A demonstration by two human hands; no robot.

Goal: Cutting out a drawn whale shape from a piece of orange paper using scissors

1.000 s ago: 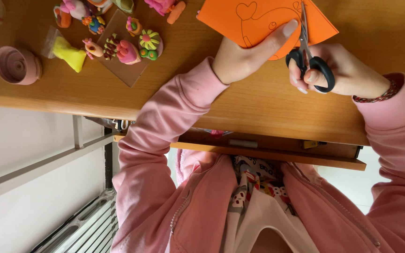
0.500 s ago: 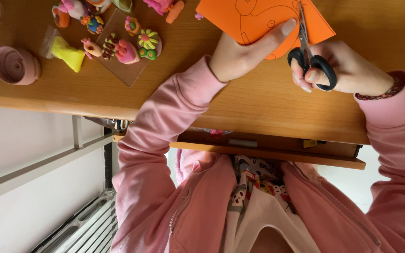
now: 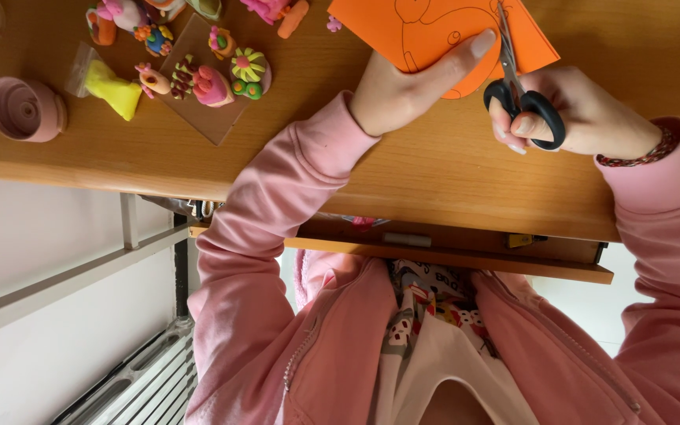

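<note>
Left hand (image 3: 403, 98): closed on orange paper (image 3: 434, 31), thumb on top. Right hand (image 3: 584, 118): fingers through black scissors (image 3: 517, 86), blades in paper edge. Paper over far bench (image 3: 450, 173) edge. Left of it: clay figures (image 3: 198, 71), yellow clay lump (image 3: 112, 86), pink tub (image 3: 24, 109). Below: open drawer (image 3: 450, 248).

Matt orange paper (image 3: 434, 31), smooth and thin, sat pinched in the left hand (image 3: 403, 90). The scissors (image 3: 522, 94) in the right hand (image 3: 584, 118) had glossy black plastic handles and dull grey metal blades biting into that paper. Under both hands lay a wooden desk (image 3: 450, 173), smooth with a soft satin sheen. Well to the left of the left hand's grip, bright modelling-clay figures (image 3: 210, 79) looked soft and matt. The sleeves (image 3: 277, 205) were pink knitted cloth, soft and unshiny.
</note>
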